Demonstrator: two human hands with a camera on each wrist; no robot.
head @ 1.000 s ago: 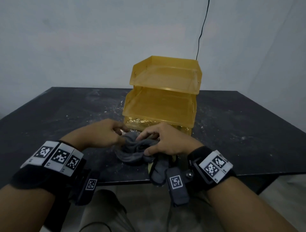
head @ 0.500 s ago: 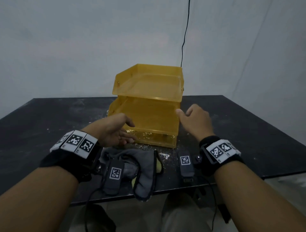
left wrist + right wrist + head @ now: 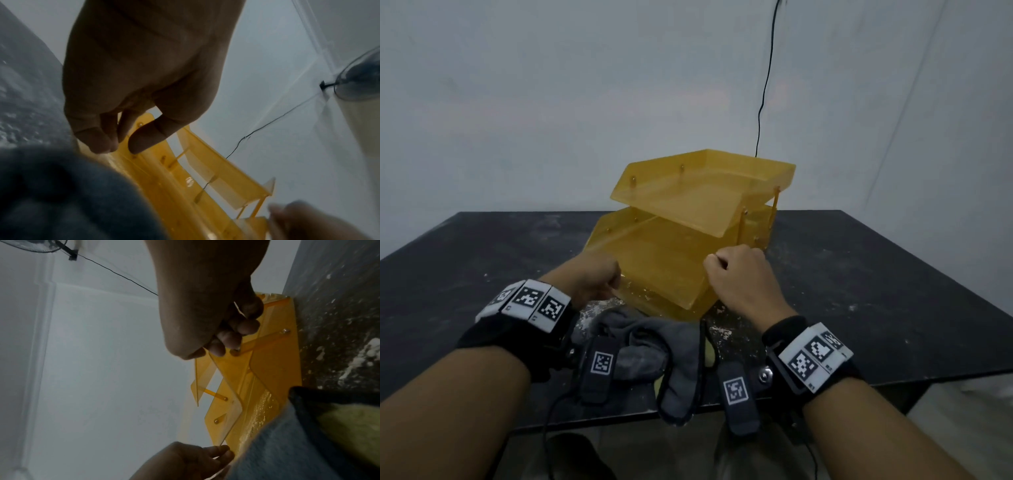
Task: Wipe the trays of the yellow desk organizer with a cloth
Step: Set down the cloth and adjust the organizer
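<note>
The yellow desk organizer [image 3: 688, 233] stands on the black table [image 3: 876, 274], two stacked trays showing, turned at an angle. My left hand [image 3: 599, 277] pinches the lower tray's left side wall between thumb and fingers [image 3: 141, 139]. My right hand [image 3: 736, 270] grips the right side wall, fingers [image 3: 236, 335] curled round it. The grey cloth [image 3: 654, 346] lies crumpled at the table's front edge, between my wrists, one end hanging over. It shows blurred in the left wrist view [image 3: 61, 194] and in the right wrist view [image 3: 287, 451]. Neither hand touches it.
White crumbs and dust [image 3: 719, 330] lie on the table around the organizer's base. A thin black cable [image 3: 763, 85] runs down the wall behind. Bare table stretches left and right of the organizer. The front edge is just under my wrists.
Both hands let go of the cloth and moved forward to the organizer. They now grip its two sides, and the organizer has turned so its front points to my right.
</note>
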